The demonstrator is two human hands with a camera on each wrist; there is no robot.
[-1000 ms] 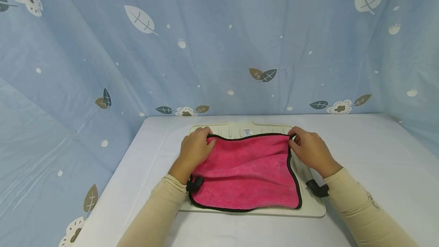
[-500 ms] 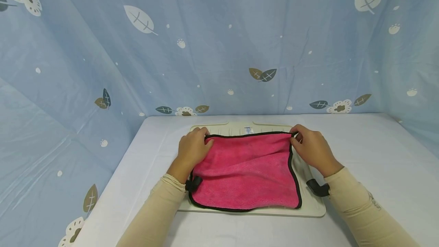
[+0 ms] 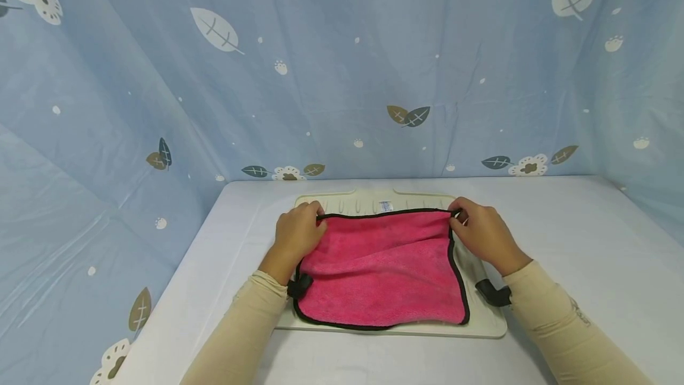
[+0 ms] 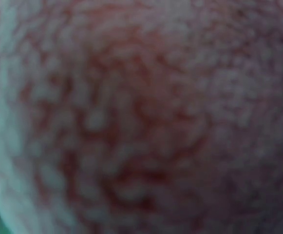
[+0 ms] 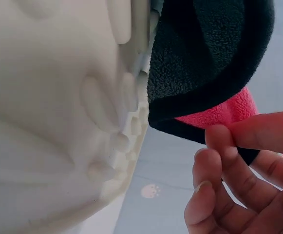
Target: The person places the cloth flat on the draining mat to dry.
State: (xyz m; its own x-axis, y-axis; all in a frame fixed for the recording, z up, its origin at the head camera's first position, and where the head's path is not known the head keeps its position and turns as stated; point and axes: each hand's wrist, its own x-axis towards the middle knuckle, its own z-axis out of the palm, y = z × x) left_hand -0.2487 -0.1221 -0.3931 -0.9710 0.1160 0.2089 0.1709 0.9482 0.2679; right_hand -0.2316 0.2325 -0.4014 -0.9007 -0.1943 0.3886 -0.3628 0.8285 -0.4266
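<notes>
A pink towel (image 3: 379, 278) with black edging lies spread over a cream washboard (image 3: 433, 330), its far edge lifted. My left hand (image 3: 299, 232) holds the far left corner between thumb and fingers. At the far right corner my right hand (image 3: 485, 233) pinches the edging; in the right wrist view, the thumb and fingers (image 5: 219, 139) grip it. That view also shows the towel's dark grey underside (image 5: 180, 73), with the ridged board (image 5: 48, 122) beside it. Blurred pile of the towel (image 4: 131, 117) fills the left wrist view, hiding the left fingers there.
A white-covered table (image 3: 577, 242) carries the board. Behind and to the left hangs a blue curtain (image 3: 331, 94) with leaf and flower prints. Black wrist cameras (image 3: 493, 293) sit close above the towel and board. A small label (image 3: 386, 207) shows near the board's far end.
My left hand has shifted slightly to the left with its corner. The right hand rose a little with its corner, then came back down. The near part of the towel stays put.
</notes>
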